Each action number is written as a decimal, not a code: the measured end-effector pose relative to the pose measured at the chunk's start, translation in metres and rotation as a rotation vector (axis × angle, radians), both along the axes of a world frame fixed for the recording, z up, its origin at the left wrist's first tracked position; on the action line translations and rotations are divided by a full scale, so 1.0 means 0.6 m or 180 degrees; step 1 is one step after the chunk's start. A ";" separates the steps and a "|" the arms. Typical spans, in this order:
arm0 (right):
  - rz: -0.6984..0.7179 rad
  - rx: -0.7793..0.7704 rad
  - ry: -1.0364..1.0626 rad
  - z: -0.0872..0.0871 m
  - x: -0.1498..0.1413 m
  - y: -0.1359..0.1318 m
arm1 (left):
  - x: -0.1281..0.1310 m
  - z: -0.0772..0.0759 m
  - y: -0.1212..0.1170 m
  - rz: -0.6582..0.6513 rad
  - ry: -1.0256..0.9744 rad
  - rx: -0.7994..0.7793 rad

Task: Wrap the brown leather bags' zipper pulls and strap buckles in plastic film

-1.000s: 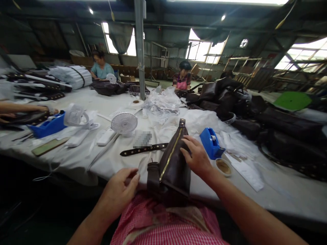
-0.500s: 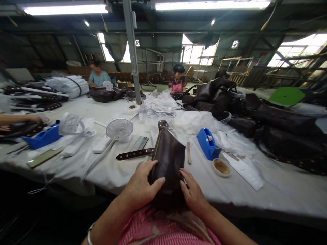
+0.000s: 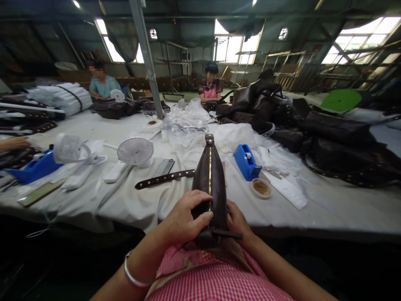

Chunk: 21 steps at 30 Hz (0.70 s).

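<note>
A dark brown leather bag (image 3: 219, 188) stands at the table's near edge against my apron, its narrow end pointing away. A gold zipper (image 3: 210, 171) runs up its middle to a riveted tab (image 3: 209, 140). My left hand (image 3: 188, 217) is closed over the bag's left side, thumb and forefinger at the zipper's lower end; I cannot make out a pull tab there. On the other side my right hand (image 3: 238, 223) grips the bag low down, its fingers partly hidden. A short dark strap (image 3: 228, 233) sticks out rightward at the bottom. A studded strap (image 3: 164, 179) lies left of the bag.
A blue tape dispenser (image 3: 247, 162) and a tape roll (image 3: 261, 188) stand to the right. Leftward are a phone (image 3: 164, 167), a white fan (image 3: 135, 150) and another dispenser (image 3: 36, 166). Dark bags (image 3: 338, 125) pile up at right, beyond crumpled plastic (image 3: 188, 121). Co-workers sit across the table.
The bag has turned, first showing its smooth side, then bringing the zipper upright facing me. My left hand came onto it from the left; my right hand moved down its right side.
</note>
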State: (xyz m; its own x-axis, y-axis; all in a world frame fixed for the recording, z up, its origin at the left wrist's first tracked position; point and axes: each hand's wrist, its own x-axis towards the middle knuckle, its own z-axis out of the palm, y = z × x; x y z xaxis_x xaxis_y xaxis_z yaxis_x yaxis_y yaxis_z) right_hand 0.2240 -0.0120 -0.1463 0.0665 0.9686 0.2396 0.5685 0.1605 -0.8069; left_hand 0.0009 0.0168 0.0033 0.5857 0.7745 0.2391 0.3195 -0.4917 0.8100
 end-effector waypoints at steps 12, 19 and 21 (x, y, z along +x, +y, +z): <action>0.1640 0.0992 0.0255 0.176 0.013 -0.063 | 0.004 0.006 -0.019 -0.0235 0.0103 0.0187; 0.0649 0.0427 0.1129 0.231 -0.034 -0.028 | 0.024 0.026 -0.042 -0.0317 0.0348 -0.0183; 0.0605 0.0359 0.1437 0.218 -0.037 -0.021 | 0.027 0.015 -0.042 -0.0089 0.0463 -0.0018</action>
State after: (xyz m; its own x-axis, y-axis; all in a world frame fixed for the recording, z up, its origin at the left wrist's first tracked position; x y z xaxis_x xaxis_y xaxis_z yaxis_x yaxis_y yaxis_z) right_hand 0.2018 -0.0247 -0.0153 0.0124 0.9434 0.3315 0.1188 0.3278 -0.9372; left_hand 0.0171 -0.0082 0.0124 0.6353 0.7584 0.1458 0.4199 -0.4977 0.7589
